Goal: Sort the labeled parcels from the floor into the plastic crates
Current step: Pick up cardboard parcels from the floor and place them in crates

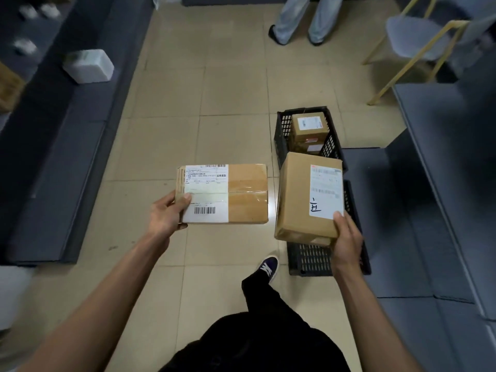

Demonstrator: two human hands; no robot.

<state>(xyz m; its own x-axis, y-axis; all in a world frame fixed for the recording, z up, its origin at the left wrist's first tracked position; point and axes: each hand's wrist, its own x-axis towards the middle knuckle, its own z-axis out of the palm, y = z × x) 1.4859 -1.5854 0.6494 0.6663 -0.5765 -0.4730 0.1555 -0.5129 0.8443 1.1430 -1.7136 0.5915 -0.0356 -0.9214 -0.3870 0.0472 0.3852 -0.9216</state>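
A floor [166, 146] of pale square tiles runs between dark grey platforms on either side, and two black plastic crates stand in line along its right edge.

The taller parcel [298, 200], carried in the right hand [346, 240], hangs directly over the near crate [308, 260], its long axis running away from the person and its label with a handwritten mark facing up. The thumb lies on the label's near corner and the fingers curl under the box's near end, so the hand is clamped on it. This looks like the parcel closest to being dropped: the crate sits straight below, and a lowering of the right arm should do it.

The flat parcel [228, 194] lies crosswise in the left hand [166, 213], long axis left to right, held over bare tiles to the left of both crates. The thumb presses its label at the left end, fingers beneath, gripping it.

The far crate [281, 132] already holds two small labelled boxes [310, 127]. Beyond it another person's legs [298, 20] stand by the far edge of the floor, and a white container [88, 66] rests on the left platform.
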